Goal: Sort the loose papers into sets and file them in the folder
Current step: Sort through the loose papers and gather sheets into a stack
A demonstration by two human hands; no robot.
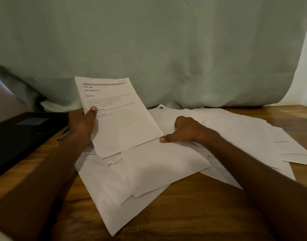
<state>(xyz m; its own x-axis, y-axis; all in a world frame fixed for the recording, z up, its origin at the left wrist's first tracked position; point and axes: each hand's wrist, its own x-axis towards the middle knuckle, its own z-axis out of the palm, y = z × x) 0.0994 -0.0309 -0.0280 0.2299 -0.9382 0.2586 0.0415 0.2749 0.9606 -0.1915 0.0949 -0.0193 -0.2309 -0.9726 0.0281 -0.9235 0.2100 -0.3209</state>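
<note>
L hand (82, 121) pinches the printed sheet (114, 113) at its left edge, thumb on the text, sheet tilted up off the loose papers (166, 164). R hand (185, 130) rests on the pile, fingers curled, thumb out; whether it grips a page cannot be told.

Risk: one-edge hold, so the sheet may sag or crease; overlapped pages could slide w/ any drag.

Black folder (22, 134) lies closed at left, pen (62, 136) beside it. Room: bare table (192, 211) in front; cloth backdrop (166, 49) blocks the far side.

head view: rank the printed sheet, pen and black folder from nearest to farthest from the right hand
From the right hand:
1. Printed sheet, just left of its thumb, held up by the left hand.
2. Pen, on the table beyond the left wrist.
3. Black folder, far left edge of the table.
</note>
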